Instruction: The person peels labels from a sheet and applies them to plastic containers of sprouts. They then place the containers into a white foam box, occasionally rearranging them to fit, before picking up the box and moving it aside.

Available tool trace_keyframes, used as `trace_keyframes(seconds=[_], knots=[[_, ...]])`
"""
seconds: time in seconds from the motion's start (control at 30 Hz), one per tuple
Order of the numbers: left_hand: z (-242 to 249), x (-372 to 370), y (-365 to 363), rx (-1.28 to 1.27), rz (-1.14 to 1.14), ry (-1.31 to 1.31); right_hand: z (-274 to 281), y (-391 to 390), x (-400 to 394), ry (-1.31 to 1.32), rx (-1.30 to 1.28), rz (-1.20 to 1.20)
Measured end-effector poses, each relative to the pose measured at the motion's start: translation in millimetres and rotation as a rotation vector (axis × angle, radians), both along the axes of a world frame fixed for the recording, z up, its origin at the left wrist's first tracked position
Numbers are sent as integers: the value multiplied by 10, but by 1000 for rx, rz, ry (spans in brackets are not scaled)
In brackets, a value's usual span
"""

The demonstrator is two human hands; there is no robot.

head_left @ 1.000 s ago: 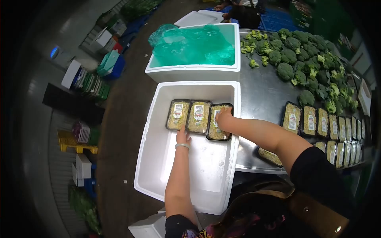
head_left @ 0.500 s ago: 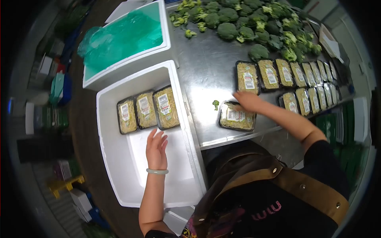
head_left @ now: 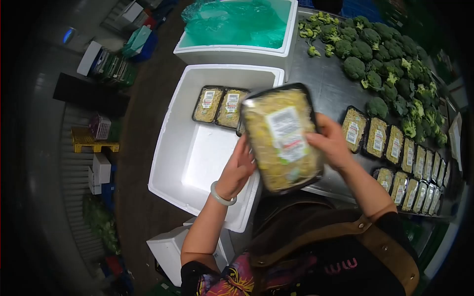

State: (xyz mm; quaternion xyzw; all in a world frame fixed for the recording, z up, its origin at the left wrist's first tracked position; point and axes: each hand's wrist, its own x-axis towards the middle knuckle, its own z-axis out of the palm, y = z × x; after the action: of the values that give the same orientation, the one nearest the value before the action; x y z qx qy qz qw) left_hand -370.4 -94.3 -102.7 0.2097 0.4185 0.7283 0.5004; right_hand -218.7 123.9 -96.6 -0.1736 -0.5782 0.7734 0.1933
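A black tray of bean sprouts [head_left: 284, 172] under clear film, with a white printed label, is lifted close to the camera and tilted. My right hand [head_left: 332, 143] grips its right edge, thumb on the front. At its left edge is my left hand [head_left: 239, 170], wearing a pale bangle, its fingertips partly hidden by the pack. Below and to the left stands a white foam box [head_left: 170, 143]. Along its far wall lie a bean sprout pack [head_left: 207, 104] and a second pack [head_left: 231, 108], with a third mostly hidden behind the raised one.
Several similar packs [head_left: 377, 140] stand in two rows on the steel table [head_left: 321, 81]. Broccoli heads [head_left: 390, 59] are heaped at its far side. Another foam box [head_left: 237, 54], with green plastic film, sits behind the first. White boxes [head_left: 170, 249] are on the floor below.
My right hand has picked the pack up off the table and brought it towards my left hand. My left hand has moved to the pack's left edge. The view has shifted.
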Motion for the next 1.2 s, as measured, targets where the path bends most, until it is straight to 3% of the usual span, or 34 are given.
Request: trace_keyframes(seconds=[0.07,0.1,0.13,0.17,0.27,0.37,0.4,0.53,0.63,0.67,0.7,0.73,0.77,0.83,0.9,0.93,0.97,1.0,1.1,1.13,1.2], knots=[[-320,-91,-321,58,-7,-279,55,-400,-496,59,-109,125],[-182,-165,-359,213,-23,-374,-119,-545,-727,-15,-71,185],[-223,-331,-503,118,63,-400,61,-590,-806,-97,47,283],[-309,-505,-677,23,148,-426,48,-639,-912,-105,-30,433],[-359,-924,-927,-28,314,-654,-377,-953,-1104,-53,159,534],[-466,-1311,-1145,-321,91,-416,-426,-1112,-1051,11,559,675],[-546,-1438,-1158,-493,131,-368,-467,-1128,-1020,43,619,671],[-885,-1836,-1386,-572,48,-456,-659,-991,-718,62,666,617],[-1414,-1992,-1512,-606,513,-521,-580,-685,-319,-129,520,575],[-1874,-2282,-1798,-702,669,-557,-669,-574,-137,-126,439,469],[-2008,-2387,-1851,-713,795,-683,-873,-461,41,-172,352,372],[-2134,-2482,-1905,-718,935,-799,-1112,-297,250,-186,476,189],[-1944,-2306,-1759,-762,1161,-742,-1283,-133,486,-356,556,10],[-1716,-2031,-1533,-809,1130,-415,-1501,231,966,-657,1014,-284],[-1397,-1794,-1379,-869,1051,-87,-1637,547,1292,-985,1187,-131],[-1365,-1787,-1568,-901,1129,-93,-1712,577,1182,-883,1282,-127],[-1171,-1697,-1078,-986,1008,108,-1958,703,1522,-993,1445,-38],[-1019,-1717,-922,-1031,904,141,-2130,773,1596,-881,1611,-86],[-930,-1882,-440,-1231,935,377,-2203,964,1620,-823,1658,67],[-1266,-2141,-549,-1292,929,585,-2189,993,1599,-772,1635,88],[-1355,-2142,-629,-1269,973,564,-2059,1046,1564,-671,1575,51]])
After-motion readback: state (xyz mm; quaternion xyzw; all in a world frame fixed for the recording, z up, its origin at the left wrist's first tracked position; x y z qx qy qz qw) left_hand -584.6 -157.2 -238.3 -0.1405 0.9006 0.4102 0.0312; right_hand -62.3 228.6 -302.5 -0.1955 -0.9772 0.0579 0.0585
